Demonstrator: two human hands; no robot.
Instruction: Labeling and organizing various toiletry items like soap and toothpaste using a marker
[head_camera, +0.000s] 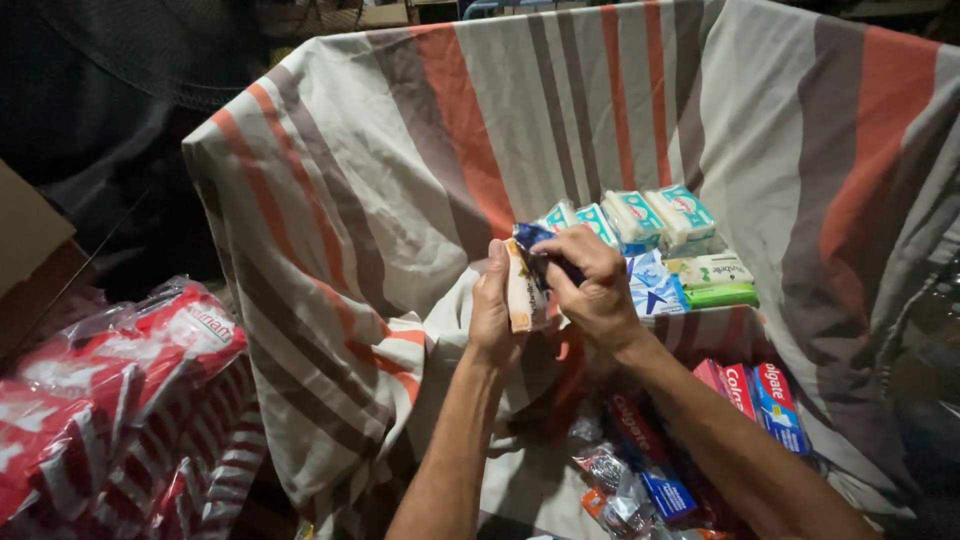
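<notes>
**Both hands closed on a small packet at frame centre**

The left hand (492, 305) sits just left of centre, its fingers wrapped around the back of a small white and orange packet (523, 295) and its thumb pressed along the packet's left edge. The right hand (593, 285) comes in from the right, curled tight over the packet's upper part, pinching a dark blue wrapper (533, 240) that sticks up between the two hands. Both grips are firmly closed, and the hands touch each other around the packet.

Behind them, a large striped cloth (400, 180) in cream, orange and brown drapes across the upper and middle frame. Just right of the hands, a row of white and teal soap packs (650, 215) stands on the cloth, with a green and white bar pack (715, 282) and a blue and white pack (655, 290) below them.

In the lower right, red and blue toothpaste boxes (760, 395) lie beside the right forearm, with a heap of small sachets (625, 490) under it. Bundles in red and white plastic wrap (130, 400) fill the lower left, and a cardboard box (25, 235) shows at the left edge.
</notes>
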